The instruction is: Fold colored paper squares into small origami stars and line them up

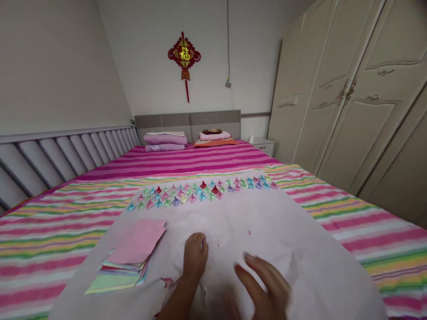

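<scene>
My left hand [196, 254] rests on a large white sheet [267, 222], fingers curled into a loose fist. Anything inside that fist is hidden from me. To its right, my right hand [267, 284] is raised over the sheet near the bottom edge, fingers apart and slightly blurred, with nothing seen between them. A stack of coloured paper squares [138, 242], pink on top and green at the bottom, lies left of my left hand. Beside my left forearm is a small dark-pink paper scrap [167, 282]. Tiny red bits [249, 233] lie farther up the sheet.
Several small folded paper pieces [192, 198] in many colours stand in rows along the sheet's far side. Beneath the sheet is a bed with a striped cover [360, 222]. Folded bedding [165, 140] lies by the headboard. A wardrobe [353, 102] stands at right, a railing [66, 153] at left.
</scene>
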A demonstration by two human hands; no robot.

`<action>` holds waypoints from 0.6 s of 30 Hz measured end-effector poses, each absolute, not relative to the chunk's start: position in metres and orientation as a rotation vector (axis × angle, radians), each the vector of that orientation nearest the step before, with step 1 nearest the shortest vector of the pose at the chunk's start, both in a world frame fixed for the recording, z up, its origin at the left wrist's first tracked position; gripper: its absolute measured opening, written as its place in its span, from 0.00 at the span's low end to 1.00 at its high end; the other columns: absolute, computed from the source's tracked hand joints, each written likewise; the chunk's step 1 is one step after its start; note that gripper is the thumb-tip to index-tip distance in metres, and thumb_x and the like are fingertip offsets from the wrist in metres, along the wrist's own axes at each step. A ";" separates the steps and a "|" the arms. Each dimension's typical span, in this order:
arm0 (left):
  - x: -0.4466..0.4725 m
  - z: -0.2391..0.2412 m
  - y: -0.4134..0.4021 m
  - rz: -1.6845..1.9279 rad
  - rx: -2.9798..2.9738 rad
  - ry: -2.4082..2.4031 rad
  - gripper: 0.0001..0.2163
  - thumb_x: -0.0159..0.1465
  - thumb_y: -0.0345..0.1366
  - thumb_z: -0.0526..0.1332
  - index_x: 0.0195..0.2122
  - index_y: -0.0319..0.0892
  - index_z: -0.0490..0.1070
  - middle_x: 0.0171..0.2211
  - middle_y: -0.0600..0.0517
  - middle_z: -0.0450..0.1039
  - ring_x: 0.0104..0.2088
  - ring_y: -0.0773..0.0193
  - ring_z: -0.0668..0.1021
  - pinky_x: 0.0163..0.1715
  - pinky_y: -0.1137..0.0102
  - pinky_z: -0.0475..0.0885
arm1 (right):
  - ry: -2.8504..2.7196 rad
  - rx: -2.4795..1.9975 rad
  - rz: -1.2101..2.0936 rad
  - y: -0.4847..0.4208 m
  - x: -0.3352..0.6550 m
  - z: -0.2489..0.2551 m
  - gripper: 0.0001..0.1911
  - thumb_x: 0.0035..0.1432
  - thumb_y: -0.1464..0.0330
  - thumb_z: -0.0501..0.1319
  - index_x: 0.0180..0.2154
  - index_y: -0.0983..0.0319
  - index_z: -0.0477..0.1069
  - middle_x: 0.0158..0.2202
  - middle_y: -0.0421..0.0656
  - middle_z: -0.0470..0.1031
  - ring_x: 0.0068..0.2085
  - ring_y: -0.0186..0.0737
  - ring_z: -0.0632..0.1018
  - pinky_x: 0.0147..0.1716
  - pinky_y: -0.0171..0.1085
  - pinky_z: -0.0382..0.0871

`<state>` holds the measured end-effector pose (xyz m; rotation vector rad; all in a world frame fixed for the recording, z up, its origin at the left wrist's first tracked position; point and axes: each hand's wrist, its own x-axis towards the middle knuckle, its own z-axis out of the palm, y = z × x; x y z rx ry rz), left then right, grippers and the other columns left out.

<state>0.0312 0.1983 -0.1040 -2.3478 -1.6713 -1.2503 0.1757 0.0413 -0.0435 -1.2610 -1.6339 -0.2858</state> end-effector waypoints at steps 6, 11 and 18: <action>0.031 -0.107 0.200 -1.241 -2.349 -1.662 0.09 0.59 0.27 0.52 0.35 0.42 0.71 0.34 0.48 0.75 0.39 0.57 0.76 0.43 0.60 0.69 | -1.720 -1.446 -0.276 0.100 0.160 -0.067 0.22 0.59 0.64 0.57 0.54 0.62 0.65 0.52 0.51 0.72 0.54 0.56 0.70 0.46 0.52 0.69; 0.029 -0.109 0.200 -1.241 -2.384 -1.643 0.09 0.59 0.28 0.52 0.35 0.43 0.71 0.34 0.48 0.75 0.39 0.57 0.76 0.42 0.60 0.70 | -1.807 -1.456 -0.196 0.113 0.146 -0.075 0.20 0.60 0.67 0.54 0.53 0.62 0.67 0.53 0.50 0.71 0.56 0.53 0.69 0.49 0.51 0.67; 0.029 -0.104 0.196 -1.232 -2.437 -1.702 0.09 0.61 0.28 0.52 0.34 0.42 0.71 0.34 0.48 0.75 0.38 0.57 0.76 0.42 0.60 0.70 | -1.805 -1.483 -0.196 0.133 0.134 -0.087 0.19 0.58 0.70 0.54 0.52 0.62 0.68 0.53 0.49 0.72 0.55 0.53 0.70 0.49 0.51 0.67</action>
